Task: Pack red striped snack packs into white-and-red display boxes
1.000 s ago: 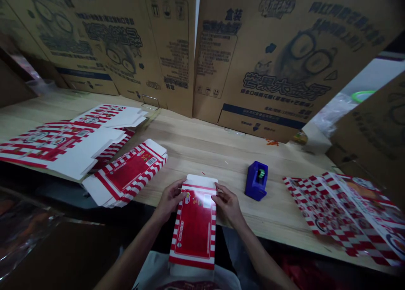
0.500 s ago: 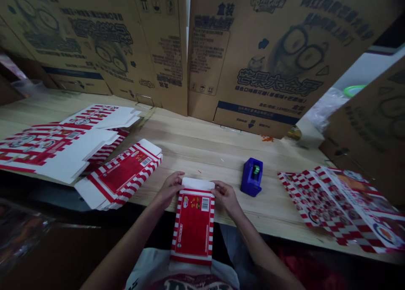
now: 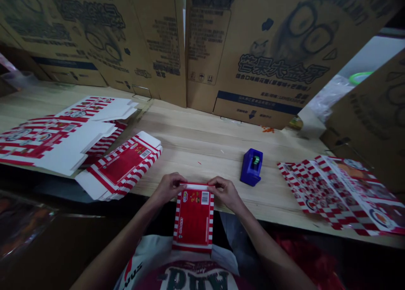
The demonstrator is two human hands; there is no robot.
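A red-and-white striped paper box lies between my hands at the table's near edge, its lower end against my shirt. My left hand pinches its upper left corner. At the upper right corner, my right hand pinches the box the same way. The top flap is folded down, leaving a narrow white and red band along the far edge. A blue tape dispenser with green tape stands right of my right hand. To the left rests a stack of flat striped boxes.
Unfolded box blanks are piled at the far left. Checkered printed packs lie at the right. Large cardboard cartons stand along the back of the wooden table. Orange scraps lie near the cartons.
The white flap that stood out at the top of the box is now folded over. Both hands have closed in on the top corners. The view has tilted slightly downward.
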